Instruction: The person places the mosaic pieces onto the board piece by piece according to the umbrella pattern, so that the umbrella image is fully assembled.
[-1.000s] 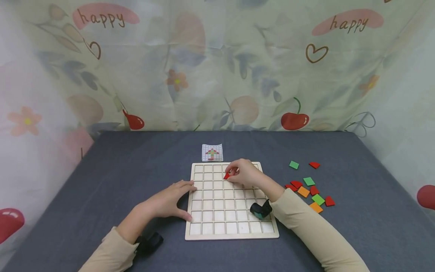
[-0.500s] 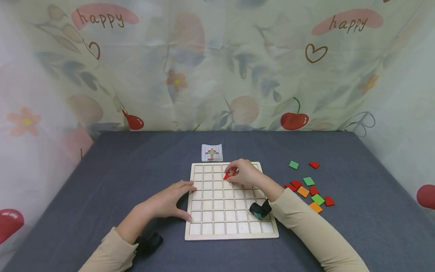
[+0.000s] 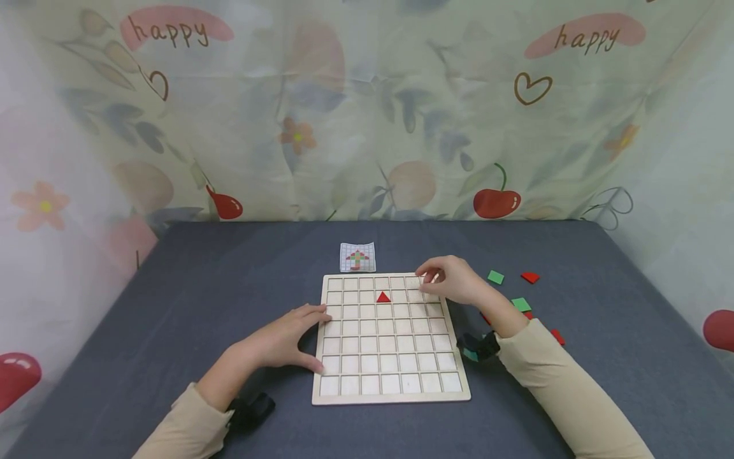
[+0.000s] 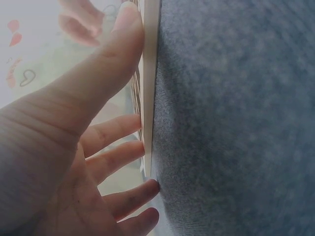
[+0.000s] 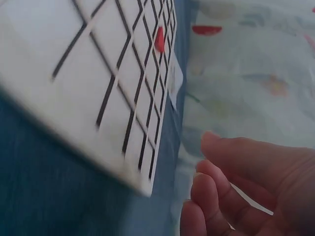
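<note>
A pale wooden grid board lies on the dark cloth. One red triangle tile sits in a cell of its second row from the back. My left hand rests at the board's left edge, thumb and fingertips touching the rim, as the left wrist view also shows. Over the board's back right corner hovers my right hand, fingers loosely bent and holding nothing. In the right wrist view, its fingers are apart from the board, and the red tile shows farther off.
A small printed card with a coloured pattern lies behind the board. To the right are loose tiles, among them a green square, a red piece and another green square. My right forearm covers part of that pile.
My right hand has let go of the red triangle tile, which stays on the board, and has moved right toward the corner. My left hand has not moved.
</note>
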A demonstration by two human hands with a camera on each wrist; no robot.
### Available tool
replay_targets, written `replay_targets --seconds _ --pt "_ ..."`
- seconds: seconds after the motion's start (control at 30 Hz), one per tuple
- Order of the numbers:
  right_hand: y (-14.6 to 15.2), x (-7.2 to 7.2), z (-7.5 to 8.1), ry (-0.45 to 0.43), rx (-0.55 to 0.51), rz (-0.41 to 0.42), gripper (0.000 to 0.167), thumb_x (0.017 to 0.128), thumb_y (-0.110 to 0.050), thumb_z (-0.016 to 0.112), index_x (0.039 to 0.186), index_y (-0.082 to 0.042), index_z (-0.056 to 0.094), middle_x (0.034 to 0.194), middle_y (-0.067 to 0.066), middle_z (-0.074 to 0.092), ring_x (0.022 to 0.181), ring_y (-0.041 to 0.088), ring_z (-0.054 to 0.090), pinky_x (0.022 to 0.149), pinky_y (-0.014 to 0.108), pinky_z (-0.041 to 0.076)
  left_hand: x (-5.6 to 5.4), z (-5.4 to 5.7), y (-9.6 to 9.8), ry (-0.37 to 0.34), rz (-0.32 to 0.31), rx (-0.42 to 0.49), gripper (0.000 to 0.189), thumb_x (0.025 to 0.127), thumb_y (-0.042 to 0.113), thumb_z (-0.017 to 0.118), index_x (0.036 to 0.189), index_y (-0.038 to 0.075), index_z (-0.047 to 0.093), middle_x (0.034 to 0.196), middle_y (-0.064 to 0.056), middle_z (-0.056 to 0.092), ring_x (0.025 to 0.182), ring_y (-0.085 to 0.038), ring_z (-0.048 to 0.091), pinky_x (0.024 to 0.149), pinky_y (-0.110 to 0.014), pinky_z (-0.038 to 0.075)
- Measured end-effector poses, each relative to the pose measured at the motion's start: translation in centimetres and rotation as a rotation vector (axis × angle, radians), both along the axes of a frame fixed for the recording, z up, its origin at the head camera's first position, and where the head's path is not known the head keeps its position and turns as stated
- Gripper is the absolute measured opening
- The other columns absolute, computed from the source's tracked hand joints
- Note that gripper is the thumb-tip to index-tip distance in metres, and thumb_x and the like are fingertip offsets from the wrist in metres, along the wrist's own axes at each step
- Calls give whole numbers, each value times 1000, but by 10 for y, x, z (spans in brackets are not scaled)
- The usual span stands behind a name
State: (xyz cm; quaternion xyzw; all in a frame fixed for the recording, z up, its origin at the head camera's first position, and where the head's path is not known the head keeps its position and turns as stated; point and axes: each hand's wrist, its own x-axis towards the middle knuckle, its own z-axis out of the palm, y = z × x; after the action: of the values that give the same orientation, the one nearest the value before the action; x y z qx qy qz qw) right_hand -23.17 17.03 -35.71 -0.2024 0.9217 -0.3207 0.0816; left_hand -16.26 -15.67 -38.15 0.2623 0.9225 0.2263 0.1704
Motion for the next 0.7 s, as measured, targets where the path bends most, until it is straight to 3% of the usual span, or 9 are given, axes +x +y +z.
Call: replay_targets --seconds 0.2,0.37,0.53,0.7 --pt "45 6 4 -28 1 -77 29 84 -12 68 110 1 64 88 10 64 78 18 61 69 27 50 0 0 0 -2 1 1 84 68 44 80 135 5 46 148 -16 34 138 -36 30 108 -53 30" --pt "74 14 4 -95 22 -113 32 83 -16 69 110 2 63 89 9 64 71 14 58 61 26 47 -1 0 0 -10 7 -1 84 69 44 80 135 5 45 149 -16 33 139 -37 28 109 -53 29" --pt "92 20 -4 -162 41 -84 34 80 -17 73 107 2 64 86 7 62 60 10 52 55 24 44 0 0 0 -14 8 1 84 69 44 79 135 6 45 149 -16 33 139 -37 27 109 -54 29" --pt "100 27 -9 -193 61 -45 37 76 -17 77 105 2 65 90 9 61 67 12 54 59 24 47 0 0 0 -10 8 3 85 68 44 79 135 6 45 149 -16 33 139 -37 28 109 -53 29"
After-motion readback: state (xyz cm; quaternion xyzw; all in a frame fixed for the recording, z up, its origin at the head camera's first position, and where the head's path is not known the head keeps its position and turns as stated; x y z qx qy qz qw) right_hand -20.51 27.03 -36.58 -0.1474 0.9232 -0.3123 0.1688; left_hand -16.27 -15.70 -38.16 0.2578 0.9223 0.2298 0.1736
